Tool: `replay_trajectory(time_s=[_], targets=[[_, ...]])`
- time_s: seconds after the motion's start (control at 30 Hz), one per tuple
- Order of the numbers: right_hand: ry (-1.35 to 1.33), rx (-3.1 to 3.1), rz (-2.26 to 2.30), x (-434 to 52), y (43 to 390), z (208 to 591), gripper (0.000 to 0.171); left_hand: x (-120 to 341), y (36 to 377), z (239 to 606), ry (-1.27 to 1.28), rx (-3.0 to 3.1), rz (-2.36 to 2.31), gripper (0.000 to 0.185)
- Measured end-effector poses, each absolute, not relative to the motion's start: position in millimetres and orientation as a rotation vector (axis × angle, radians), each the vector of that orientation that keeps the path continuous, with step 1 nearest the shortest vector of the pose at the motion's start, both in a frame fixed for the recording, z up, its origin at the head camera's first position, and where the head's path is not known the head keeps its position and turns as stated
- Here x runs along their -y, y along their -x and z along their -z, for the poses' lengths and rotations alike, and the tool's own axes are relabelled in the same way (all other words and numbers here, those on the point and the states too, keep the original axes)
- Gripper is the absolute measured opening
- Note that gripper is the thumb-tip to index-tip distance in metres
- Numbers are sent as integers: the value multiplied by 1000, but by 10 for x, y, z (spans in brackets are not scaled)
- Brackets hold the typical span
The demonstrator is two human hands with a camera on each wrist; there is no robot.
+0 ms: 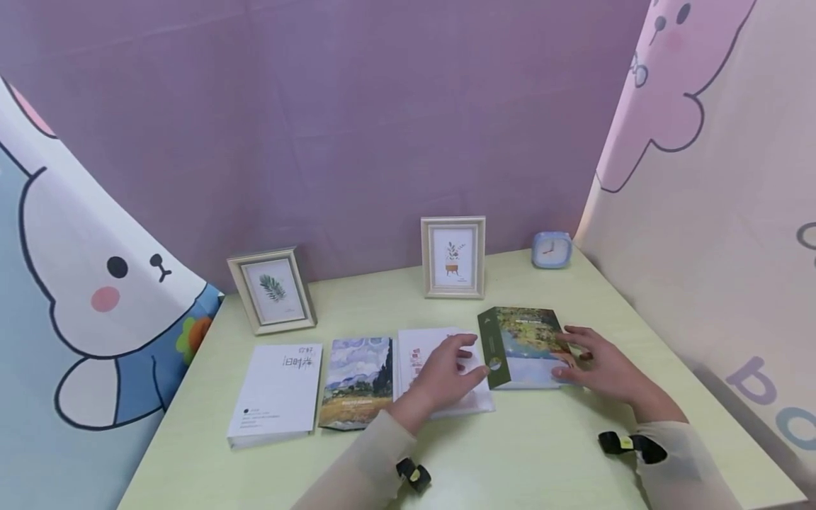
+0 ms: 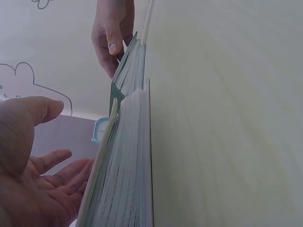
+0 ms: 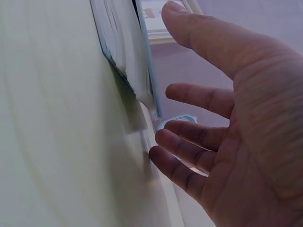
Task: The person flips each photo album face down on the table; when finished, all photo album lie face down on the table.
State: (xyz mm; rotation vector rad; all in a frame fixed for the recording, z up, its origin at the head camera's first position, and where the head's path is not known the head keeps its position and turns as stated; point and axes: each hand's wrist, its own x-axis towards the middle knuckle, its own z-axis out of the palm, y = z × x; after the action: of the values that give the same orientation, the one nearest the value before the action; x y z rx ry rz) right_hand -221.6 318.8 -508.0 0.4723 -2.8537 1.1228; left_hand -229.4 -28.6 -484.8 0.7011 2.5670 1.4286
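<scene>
Head view shows us four books in a row along the middle of the table (image 1: 561, 453): a white book (image 1: 275, 394) nearest the left edge, a painted-landscape book (image 1: 357, 381) just beside it, a white-and-pink book (image 1: 440, 368) next, and a green book (image 1: 521, 346) nearest the right edge. We judge the lining-up nearly finished, with the green book the last one being settled; three lie flat, while this one looks a little raised on its left side (the left wrist view shows its pages fanned slightly).

Our left hand (image 1: 446, 375) rests on the white-and-pink book with relaxed fingers reaching the green book's left edge. Our right hand (image 1: 602, 368) lies against that book's right edge, fingers spread and straight, clamped on nothing.

Counting the rest: two picture frames, one (image 1: 273, 289) toward the back left corner and one (image 1: 453, 256) at the back edge, and one blue clock (image 1: 551, 249) at the back right corner
</scene>
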Motion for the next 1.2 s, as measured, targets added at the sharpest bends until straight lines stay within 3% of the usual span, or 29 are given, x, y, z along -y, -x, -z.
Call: replay_trajectory(time_s=[1.2], targets=[[-486, 2883, -1052, -3103, 2228, 5112, 78, -63, 2231, 4854, -577, -2576, -1155, 66]])
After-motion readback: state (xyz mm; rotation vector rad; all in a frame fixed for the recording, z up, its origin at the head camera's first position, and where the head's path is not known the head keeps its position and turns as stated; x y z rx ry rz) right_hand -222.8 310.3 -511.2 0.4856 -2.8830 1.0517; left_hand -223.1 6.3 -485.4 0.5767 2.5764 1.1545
